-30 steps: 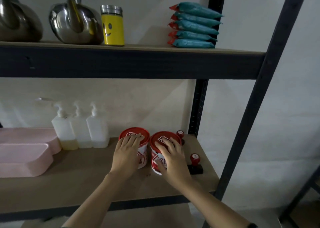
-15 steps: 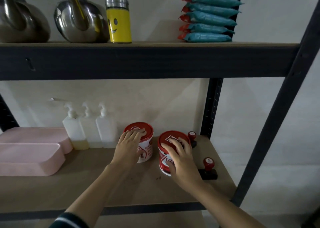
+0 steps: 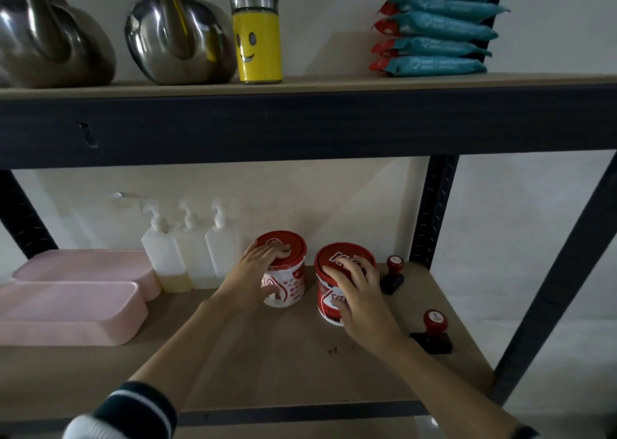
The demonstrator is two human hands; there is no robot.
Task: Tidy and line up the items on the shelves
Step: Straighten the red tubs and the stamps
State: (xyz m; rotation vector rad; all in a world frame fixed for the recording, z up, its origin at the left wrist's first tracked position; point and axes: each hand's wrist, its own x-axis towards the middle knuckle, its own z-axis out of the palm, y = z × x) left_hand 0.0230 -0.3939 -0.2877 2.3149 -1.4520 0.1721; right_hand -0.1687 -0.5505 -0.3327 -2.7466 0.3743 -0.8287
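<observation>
Two red-lidded white and red tubs stand upright on the lower shelf, a small gap between them. My left hand grips the left tub, fingers over its lid and thumb on its side. My right hand grips the right tub the same way, fingers curled over the lid. The left tub sits close to three white pump bottles at the back. Two red-knobbed stamps, one at the back and one nearer the front, stand right of the tubs.
Two pink lidded boxes lie at the shelf's left. The upper shelf holds two steel kettles, a yellow smiley jar and a stack of teal packets. Black uprights frame the right side.
Both tubs, side by side and touching a second ago, have been moved apart; the left one now sits further back next to the pump bottles. The camera has shifted closer.
</observation>
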